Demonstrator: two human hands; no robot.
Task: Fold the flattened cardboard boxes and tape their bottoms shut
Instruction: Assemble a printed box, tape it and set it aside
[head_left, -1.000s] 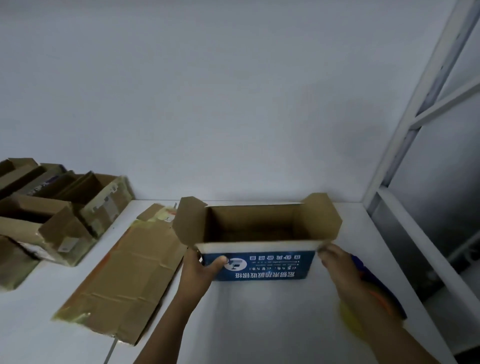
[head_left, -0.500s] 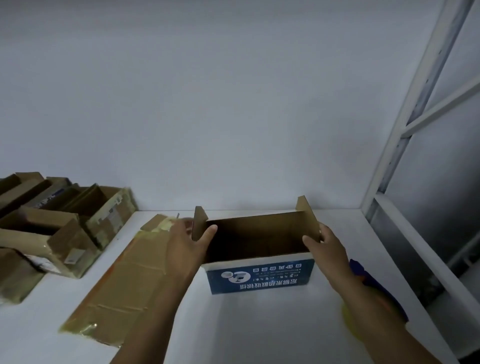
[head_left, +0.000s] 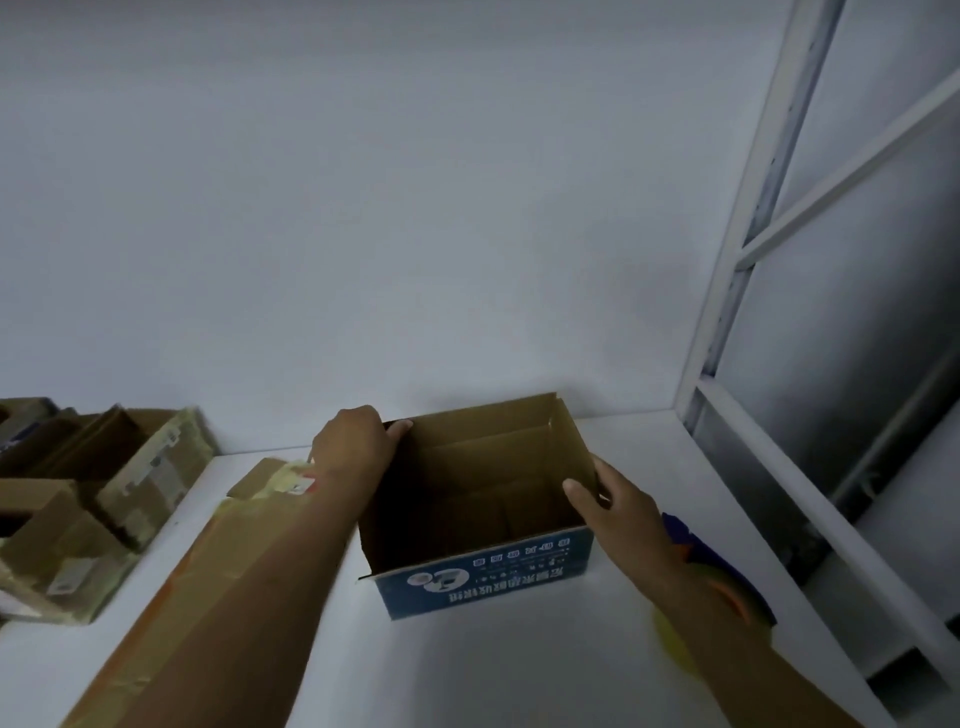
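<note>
- The cardboard box (head_left: 483, 577) stands mouth-up on the white table (head_left: 493, 670), near the middle. Its long axis runs left to right, slightly skewed. The blue printed side faces the person, its lettering upside down.
- The left hand (head_left: 353, 447) grips the far left corner, fingers curled over the rim.
- The right hand (head_left: 618, 504) clasps the right end wall, thumb inside.
- A flattened cardboard sheet (head_left: 208, 571) lies just left of the box, under the left forearm.
- Folded boxes (head_left: 104, 493) sit at far left.
- A blue, orange and yellow object (head_left: 691, 540) lies beneath the right forearm; what it is cannot be told.
</note>
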